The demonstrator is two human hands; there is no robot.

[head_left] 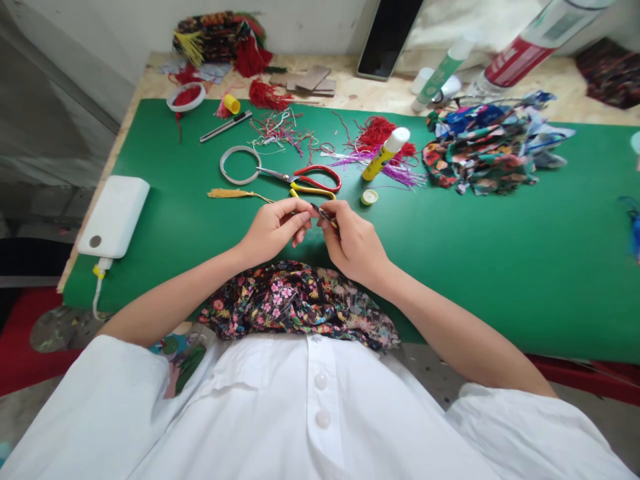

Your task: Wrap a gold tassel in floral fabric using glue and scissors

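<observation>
hands meet over green mat [500, 267], which is smooth, flat, matte. left hand [274, 230] curled, thumb + index pinched tight on one end of small dark piece [324, 213]: thin, narrow, material too small to tell. right hand [353, 243] also curled, fingertips closed on its other end, knuckles up. piece sits btw both hands, just above mat, near scissors [313, 181] w/ glossy red + yellow loop handles, metal blades. floral fabric [300, 303], dark, soft, crumpled, bunched under forearms at mat's near edge. glue stick [385, 153], yellow cylinder, white tip, tilted on red thread tangle [373, 133]; round cap [369, 197] just beside. white rounded power bank [114, 215] far left.
</observation>
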